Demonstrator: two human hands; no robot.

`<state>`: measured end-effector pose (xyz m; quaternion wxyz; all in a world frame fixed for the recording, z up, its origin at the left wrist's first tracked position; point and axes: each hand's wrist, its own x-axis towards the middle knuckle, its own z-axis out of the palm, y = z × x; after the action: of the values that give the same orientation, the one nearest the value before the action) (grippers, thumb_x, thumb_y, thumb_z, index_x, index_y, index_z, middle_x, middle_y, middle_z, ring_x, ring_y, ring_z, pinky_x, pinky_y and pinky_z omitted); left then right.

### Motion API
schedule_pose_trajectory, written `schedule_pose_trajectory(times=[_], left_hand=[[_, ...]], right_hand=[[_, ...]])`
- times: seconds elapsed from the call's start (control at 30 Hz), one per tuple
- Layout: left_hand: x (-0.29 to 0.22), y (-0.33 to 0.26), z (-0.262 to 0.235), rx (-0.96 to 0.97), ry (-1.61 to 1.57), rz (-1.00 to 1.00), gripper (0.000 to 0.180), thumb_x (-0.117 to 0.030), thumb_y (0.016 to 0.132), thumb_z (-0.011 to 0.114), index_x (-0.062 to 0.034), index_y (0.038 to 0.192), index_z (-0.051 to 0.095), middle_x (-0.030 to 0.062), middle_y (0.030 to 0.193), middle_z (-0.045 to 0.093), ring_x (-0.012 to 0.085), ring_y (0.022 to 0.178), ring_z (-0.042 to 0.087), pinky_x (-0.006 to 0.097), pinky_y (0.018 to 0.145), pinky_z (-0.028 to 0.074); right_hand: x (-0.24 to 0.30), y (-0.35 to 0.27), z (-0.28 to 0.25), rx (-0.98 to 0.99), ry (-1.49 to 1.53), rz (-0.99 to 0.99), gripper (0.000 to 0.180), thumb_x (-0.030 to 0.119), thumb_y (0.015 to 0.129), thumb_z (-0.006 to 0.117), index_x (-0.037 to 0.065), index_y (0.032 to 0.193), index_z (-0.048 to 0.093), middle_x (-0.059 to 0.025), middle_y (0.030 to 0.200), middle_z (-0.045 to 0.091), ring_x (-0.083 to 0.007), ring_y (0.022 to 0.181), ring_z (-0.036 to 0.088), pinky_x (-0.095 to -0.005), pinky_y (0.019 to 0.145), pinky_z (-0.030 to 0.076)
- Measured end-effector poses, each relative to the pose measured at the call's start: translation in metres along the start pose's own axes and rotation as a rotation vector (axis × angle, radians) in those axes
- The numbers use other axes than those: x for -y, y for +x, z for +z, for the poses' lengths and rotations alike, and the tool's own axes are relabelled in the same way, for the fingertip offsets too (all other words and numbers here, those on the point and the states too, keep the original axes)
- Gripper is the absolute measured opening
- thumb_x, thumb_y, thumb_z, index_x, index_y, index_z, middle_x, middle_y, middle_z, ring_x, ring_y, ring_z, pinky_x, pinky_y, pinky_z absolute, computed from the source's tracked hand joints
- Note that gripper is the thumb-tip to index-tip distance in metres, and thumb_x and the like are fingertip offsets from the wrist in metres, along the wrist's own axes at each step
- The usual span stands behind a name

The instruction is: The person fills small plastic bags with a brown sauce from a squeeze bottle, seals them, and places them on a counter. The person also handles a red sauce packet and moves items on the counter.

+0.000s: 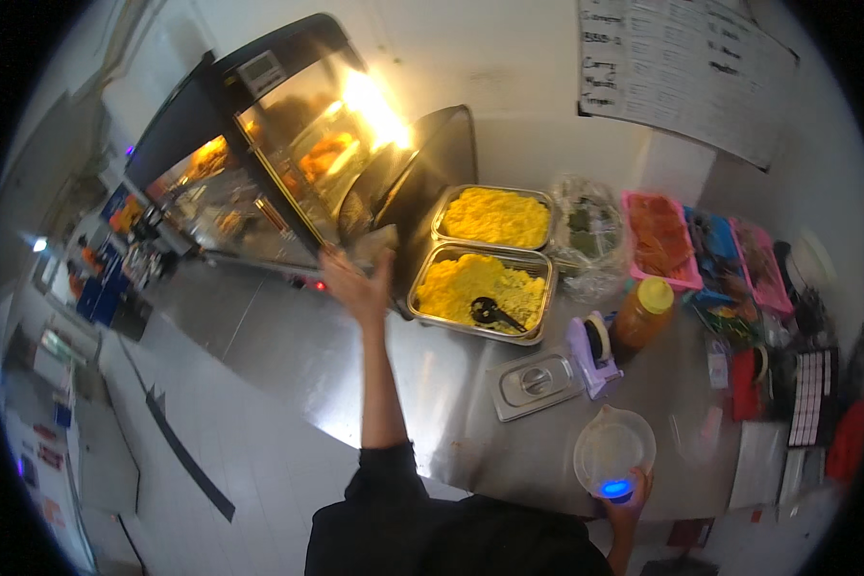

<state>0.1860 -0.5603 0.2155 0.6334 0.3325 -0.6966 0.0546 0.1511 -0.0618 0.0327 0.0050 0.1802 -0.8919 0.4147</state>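
My left hand (357, 288) reaches out to the warming cabinet (250, 163), beside its raised or swung-out dark panel (432, 163). Its thumb and fingers are spread, slightly blurred; a pale patch shows just beyond them, too unclear to name. Low on the right, my right hand (634, 494) grips the near rim of a round translucent plastic bowl (612, 446) at the counter's front. A bright blue glow sits by those fingers. Two metal trays of yellow rice, a far tray (494, 217) and a near tray (442, 288), stand between; a black spoon (494, 313) lies in the near one.
On the steel counter (451, 403) are a metal lid (536, 382), a purple tape dispenser (593, 355) and a yellow-capped orange bottle (643, 315). Behind stand a plastic bag of greens (588, 230) and a pink basket (659, 240). A whiteboard (686, 72) hangs on the wall.
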Motion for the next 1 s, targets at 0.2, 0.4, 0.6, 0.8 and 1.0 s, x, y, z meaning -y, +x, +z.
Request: schedule_pose_trajectory(times=[0.2,0.4,0.6,0.8,1.0], left_hand=[[0.001,0.013,0.06,0.332,-0.293,0.011,0.04,0.006,0.06,0.051,-0.0044,0.099,0.047,0.0127,0.103,0.05,0.0307,0.099,0.044,0.042,0.087,0.029],[-0.103,-0.141,0.071,0.55,-0.332,0.484,0.033,0.004,0.068,0.042,-0.0064,0.099,0.048,0.01,0.109,0.048,0.0251,0.111,0.037,0.049,0.095,0.017],[-0.122,-0.176,0.061,0.817,-0.336,0.591,0.036,-0.004,0.066,0.05,-0.0009,0.101,0.041,0.0128,0.103,0.046,0.0298,0.108,0.036,0.051,0.091,0.022],[-0.151,-0.134,-0.027,1.17,-1.306,-0.699,0.022,-0.018,0.081,0.046,-0.0018,0.096,0.04,0.0093,0.083,0.044,0.0179,0.085,0.044,0.031,0.081,0.033],[-0.214,-0.161,-0.149,1.794,-1.443,-0.706,0.014,-0.017,0.084,0.044,-0.0033,0.087,0.042,0.0043,0.082,0.045,0.0122,0.078,0.047,0.023,0.07,0.037]], right_hand=[[0.005,-0.002,-0.003,0.062,-0.082,-0.011,0.074,0.025,0.04,0.079,0.006,0.102,0.044,-0.0208,0.117,0.036,-0.0374,0.111,0.03,-0.0447,0.09,0.027],[0.017,-0.003,-0.002,0.002,-0.046,0.043,0.073,0.03,0.044,0.077,0.007,0.105,0.043,-0.0202,0.114,0.039,-0.0377,0.11,0.031,-0.0454,0.09,0.028],[0.005,-0.001,0.005,-0.013,-0.05,0.036,0.082,0.037,0.044,0.076,0.006,0.111,0.04,-0.0209,0.117,0.036,-0.0383,0.111,0.029,-0.0467,0.091,0.024],[0.037,0.013,-0.031,0.041,-0.064,-0.007,0.094,0.042,0.049,0.073,0.006,0.121,0.026,-0.022,0.124,0.022,-0.0368,0.113,0.025,-0.0478,0.092,0.022],[0.103,0.045,-0.084,0.209,0.681,-0.158,0.085,0.023,0.057,0.073,0.006,0.123,0.023,-0.0158,0.117,0.033,-0.0245,0.107,0.035,-0.0363,0.088,0.031]])
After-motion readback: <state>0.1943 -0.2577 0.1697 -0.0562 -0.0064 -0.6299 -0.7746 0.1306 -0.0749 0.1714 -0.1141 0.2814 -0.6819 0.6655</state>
